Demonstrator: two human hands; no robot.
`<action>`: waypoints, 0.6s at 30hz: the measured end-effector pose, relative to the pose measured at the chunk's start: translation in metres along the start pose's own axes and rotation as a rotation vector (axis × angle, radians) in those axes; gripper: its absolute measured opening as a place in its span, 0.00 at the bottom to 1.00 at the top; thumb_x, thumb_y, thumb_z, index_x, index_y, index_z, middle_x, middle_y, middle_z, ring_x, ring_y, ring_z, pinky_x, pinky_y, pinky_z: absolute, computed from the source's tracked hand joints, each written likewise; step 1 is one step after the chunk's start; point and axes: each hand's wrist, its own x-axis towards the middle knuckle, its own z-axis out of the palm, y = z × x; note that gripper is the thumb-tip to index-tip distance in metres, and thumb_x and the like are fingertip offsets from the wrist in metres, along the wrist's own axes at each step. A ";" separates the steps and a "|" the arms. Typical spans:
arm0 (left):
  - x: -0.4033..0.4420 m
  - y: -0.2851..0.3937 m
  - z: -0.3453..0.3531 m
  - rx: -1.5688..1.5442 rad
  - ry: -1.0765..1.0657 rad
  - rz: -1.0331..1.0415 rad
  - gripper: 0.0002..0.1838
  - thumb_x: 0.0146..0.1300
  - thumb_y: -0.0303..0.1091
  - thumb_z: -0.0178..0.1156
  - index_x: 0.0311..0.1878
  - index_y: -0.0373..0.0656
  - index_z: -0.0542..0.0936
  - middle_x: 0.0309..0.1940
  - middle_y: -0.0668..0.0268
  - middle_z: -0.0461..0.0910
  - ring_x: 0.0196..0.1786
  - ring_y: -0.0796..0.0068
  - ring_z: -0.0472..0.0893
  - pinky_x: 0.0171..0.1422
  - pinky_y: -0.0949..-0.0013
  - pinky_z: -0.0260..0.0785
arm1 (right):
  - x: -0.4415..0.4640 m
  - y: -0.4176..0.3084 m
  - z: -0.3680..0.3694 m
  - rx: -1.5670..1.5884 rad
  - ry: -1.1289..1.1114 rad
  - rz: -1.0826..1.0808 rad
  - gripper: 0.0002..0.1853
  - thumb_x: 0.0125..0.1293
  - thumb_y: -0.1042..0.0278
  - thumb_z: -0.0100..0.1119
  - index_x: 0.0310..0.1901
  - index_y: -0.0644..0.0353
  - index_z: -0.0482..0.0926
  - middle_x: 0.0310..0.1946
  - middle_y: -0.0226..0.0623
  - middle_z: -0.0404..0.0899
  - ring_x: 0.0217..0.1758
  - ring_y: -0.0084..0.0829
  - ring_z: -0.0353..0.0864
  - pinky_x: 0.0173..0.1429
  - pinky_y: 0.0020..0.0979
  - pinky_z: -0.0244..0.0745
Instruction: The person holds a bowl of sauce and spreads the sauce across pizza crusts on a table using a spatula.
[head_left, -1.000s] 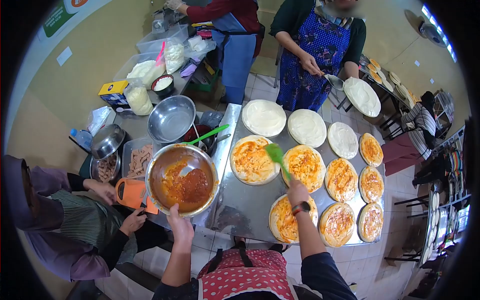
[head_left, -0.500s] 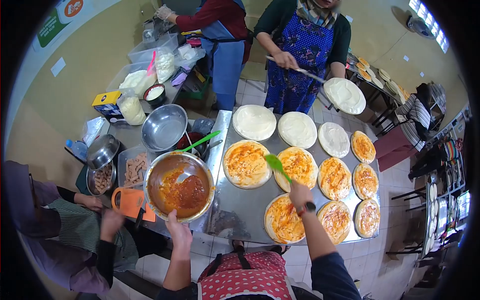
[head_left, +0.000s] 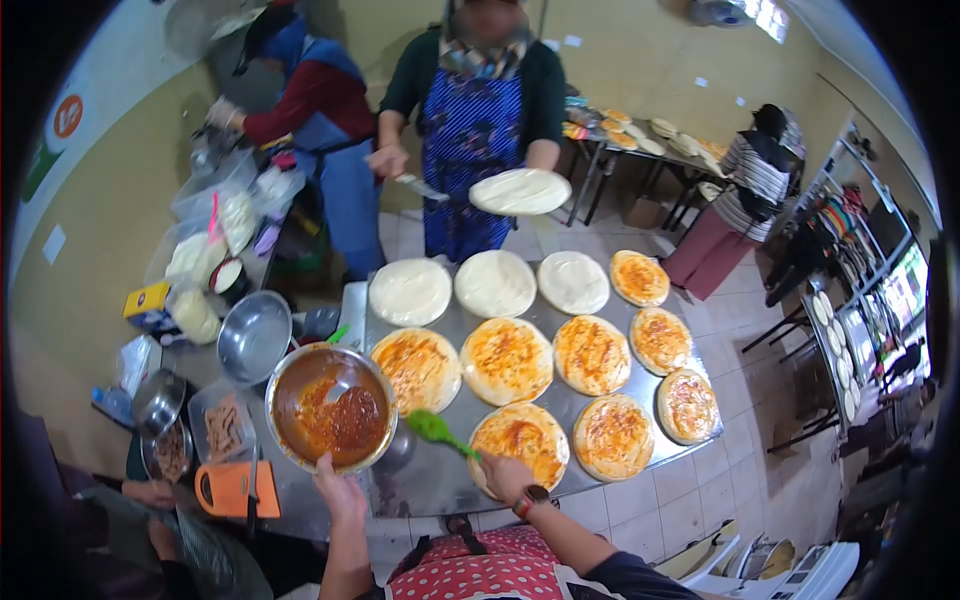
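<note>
My left hand (head_left: 340, 492) grips the near rim of a metal bowl (head_left: 283, 432) with red-orange sauce (head_left: 345, 420) inside. A green spatula (head_left: 437, 430) is in my closed right hand (head_left: 508, 478), its broad head just right of the bowl. The hand is over the near left edge of a sauced dough round (head_left: 522, 445). Several other rounds with orange sauce, such as one at the left (head_left: 415, 368), lie on the metal table (head_left: 420, 492). Three pale rounds, one of them at the back left (head_left: 410, 291), form the far row.
Across the table a person in a blue apron (head_left: 470, 130) holds a pale round (head_left: 520, 191) and a spreading tool. At left are an orange cutting board (head_left: 237, 488) with a knife, an empty metal bowl (head_left: 255, 338), a sausage container (head_left: 222, 425) and a co-worker's hands (head_left: 150, 492).
The green spatula and my right hand have moved left and nearer me, from the middle rounds to beside the bowl. The view has shifted, showing more of the room behind.
</note>
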 end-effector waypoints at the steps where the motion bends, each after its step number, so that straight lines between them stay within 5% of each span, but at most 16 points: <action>1: -0.003 -0.002 0.005 -0.006 -0.030 0.000 0.25 0.54 0.34 0.49 0.56 0.37 0.59 0.51 0.59 0.65 0.53 0.67 0.68 0.54 0.63 0.62 | -0.015 0.005 -0.008 0.059 0.015 -0.014 0.16 0.59 0.59 0.43 0.47 0.53 0.71 0.24 0.48 0.76 0.28 0.47 0.76 0.32 0.44 0.71; 4: -0.015 -0.018 0.011 0.014 -0.118 -0.031 0.24 0.55 0.34 0.48 0.55 0.37 0.61 0.50 0.60 0.67 0.51 0.69 0.69 0.55 0.64 0.60 | -0.055 0.036 -0.027 0.226 0.281 0.139 0.15 0.58 0.58 0.47 0.42 0.56 0.75 0.26 0.51 0.75 0.28 0.49 0.75 0.32 0.43 0.70; 7: -0.049 -0.036 0.025 0.081 -0.129 -0.072 0.23 0.55 0.34 0.49 0.54 0.37 0.62 0.49 0.60 0.67 0.50 0.69 0.69 0.55 0.64 0.59 | -0.089 0.067 -0.063 0.611 0.454 0.064 0.17 0.58 0.58 0.51 0.45 0.60 0.74 0.22 0.44 0.76 0.24 0.30 0.76 0.31 0.29 0.70; 11: -0.109 -0.069 0.053 0.161 -0.296 -0.233 0.20 0.54 0.34 0.48 0.51 0.38 0.63 0.46 0.59 0.68 0.48 0.68 0.71 0.50 0.65 0.65 | -0.133 0.083 -0.113 0.820 0.488 -0.083 0.17 0.59 0.60 0.52 0.46 0.63 0.73 0.21 0.40 0.75 0.25 0.22 0.72 0.32 0.23 0.67; 14: -0.145 -0.106 0.078 0.205 -0.428 -0.325 0.19 0.54 0.32 0.47 0.49 0.36 0.64 0.45 0.59 0.70 0.45 0.68 0.73 0.48 0.65 0.67 | -0.157 0.102 -0.136 0.650 0.456 -0.150 0.14 0.60 0.60 0.50 0.43 0.61 0.75 0.22 0.42 0.75 0.25 0.32 0.75 0.33 0.29 0.69; 18: -0.192 -0.143 0.109 0.257 -0.508 -0.423 0.19 0.54 0.31 0.47 0.50 0.38 0.64 0.45 0.59 0.70 0.45 0.67 0.73 0.49 0.65 0.67 | -0.187 0.122 -0.177 0.309 0.305 0.063 0.15 0.61 0.56 0.45 0.36 0.59 0.74 0.21 0.48 0.74 0.28 0.48 0.74 0.31 0.43 0.67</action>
